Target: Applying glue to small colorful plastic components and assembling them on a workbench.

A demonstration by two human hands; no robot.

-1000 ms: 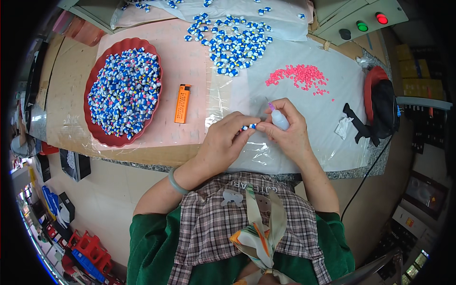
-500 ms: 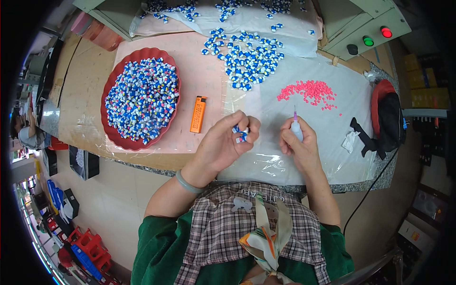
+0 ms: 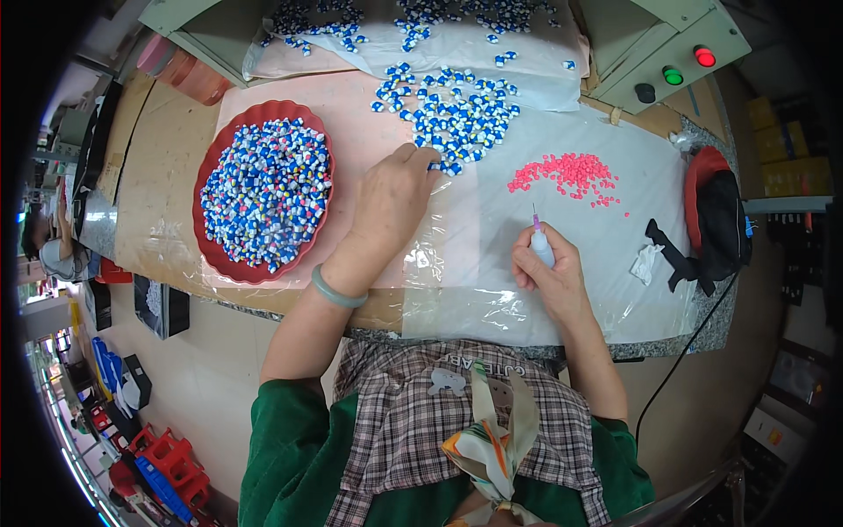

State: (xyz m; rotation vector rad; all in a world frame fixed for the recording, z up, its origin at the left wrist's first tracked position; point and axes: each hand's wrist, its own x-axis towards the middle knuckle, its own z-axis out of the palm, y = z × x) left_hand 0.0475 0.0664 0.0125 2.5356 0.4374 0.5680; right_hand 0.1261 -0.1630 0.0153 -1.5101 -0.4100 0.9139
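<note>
Reaching out now: left hand [image 3: 391, 198], half a second ago up close by the right, fingertips on loose pile of small blue-and-white plastic pieces [image 3: 452, 114] mid-tabletop, grip not closed. Right hand [image 3: 549, 277] clenched round small white needle-tipped squeeze bottle [image 3: 540, 244]. Probably fetching another piece.

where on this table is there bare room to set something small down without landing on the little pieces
Bare patch: the clear plastic sheet between the left hand and the right hand, which holds a small white needle-tipped bottle. Also bare near the front edge, below the pink pellet pile. Crowded: the red oval tray heaped with blue-and-white pieces, and the loose blue-and-white pile.
</note>
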